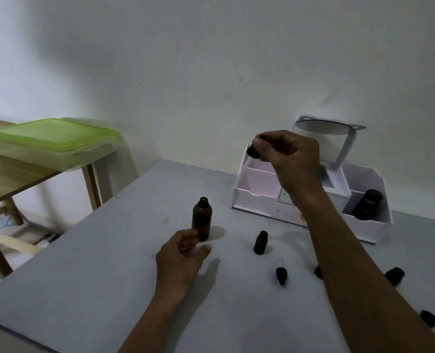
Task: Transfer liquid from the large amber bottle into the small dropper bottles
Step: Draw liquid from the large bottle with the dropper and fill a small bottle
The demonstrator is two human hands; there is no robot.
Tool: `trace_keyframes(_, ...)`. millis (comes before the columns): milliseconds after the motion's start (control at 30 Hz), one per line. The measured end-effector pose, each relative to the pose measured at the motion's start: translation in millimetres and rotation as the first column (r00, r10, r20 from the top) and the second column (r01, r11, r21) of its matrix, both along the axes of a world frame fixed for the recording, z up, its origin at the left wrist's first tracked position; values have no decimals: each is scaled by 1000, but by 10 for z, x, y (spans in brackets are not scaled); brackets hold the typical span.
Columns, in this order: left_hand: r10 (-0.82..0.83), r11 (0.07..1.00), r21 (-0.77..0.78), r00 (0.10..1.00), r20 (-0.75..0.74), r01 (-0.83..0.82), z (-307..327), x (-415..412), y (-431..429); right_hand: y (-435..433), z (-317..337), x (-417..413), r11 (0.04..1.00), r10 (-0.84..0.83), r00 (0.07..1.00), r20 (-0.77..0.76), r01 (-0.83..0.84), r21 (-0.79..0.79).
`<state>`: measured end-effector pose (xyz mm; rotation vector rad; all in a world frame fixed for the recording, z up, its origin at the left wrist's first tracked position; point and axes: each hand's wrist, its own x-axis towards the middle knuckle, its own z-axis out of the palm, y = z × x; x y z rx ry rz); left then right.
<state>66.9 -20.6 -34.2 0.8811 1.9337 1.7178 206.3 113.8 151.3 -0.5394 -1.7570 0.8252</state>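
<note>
Dim room, plain white wall (pixel 211 59) behind a grey tabletop (pixel 96 296). Near the table's middle, upright and uncapped, large amber bottle (pixel 202 217). Left hand (pixel 180 263) low on the table just in front of that bottle, fingers loosely curled, thumb stretched out, gripping nothing; fingertips right at the bottle's base, contact impossible to tell. Right hand (pixel 290 154) raised above the far side of the table, thumb and fingers pinching a black cap (pixel 253 151). To the right of the amber bottle and apart from it, small dropper bottle (pixel 260 242), upright, mouth open. Nearer the front edge, dropper cap (pixel 281 275) lying on its side with a clear pipette. Further right, small dark item (pixel 318 272) half hidden behind the right forearm, second dark item (pixel 394 276) past the forearm, third dark item (pixel 428 318) close to the right edge; too dark to tell bottles from caps. At the back right, white organizer (pixel 254 200) with a round mirror (pixel 321 127) tilted on top and a black bottle (pixel 368 203) leaning in its right-hand compartment. Far left, wooden side table (pixel 20 182) bearing a clear container with a green lid (pixel 53 138).
</note>
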Motion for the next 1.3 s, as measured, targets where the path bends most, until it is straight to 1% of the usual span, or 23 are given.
trace_keyframes(100, -76, 997, -13, 997, -4, 76, -19, 195, 45, 57, -40, 204, 1000, -18, 1000, 11, 18, -1)
trace_keyframes(233, -181, 983, -15, 983, 26, 181, -15, 433, 238, 142, -169, 441, 999, -50, 998, 35, 50, -17)
trace_keyframes(367, -247, 969, -31, 969, -21, 246, 11, 590, 501, 203, -311, 582, 996, -73, 996, 49, 75, -47)
trace_keyframes(467, -280, 960, -48, 958, -63, 277, 26, 653, 677, 235, -396, 630, 996, -80, 994, 70, 83, -40)
trace_keyframes(633, -293, 954, -93, 950, -109, 284, 33, 691, 861, 276, -515, 658, 994, -90, 992, 92, 95, -56)
trace_keyframes(833, -291, 954, -120, 945, -152, 274, 30, 690, 877, 308, -641, 644, 995, -74, 991, 109, 82, -65)
trace_keyframes(1300, -302, 953, -101, 928, -217, 286, 16, 690, 879, 333, -787, 666, 992, -84, 988, 130, 95, -84)
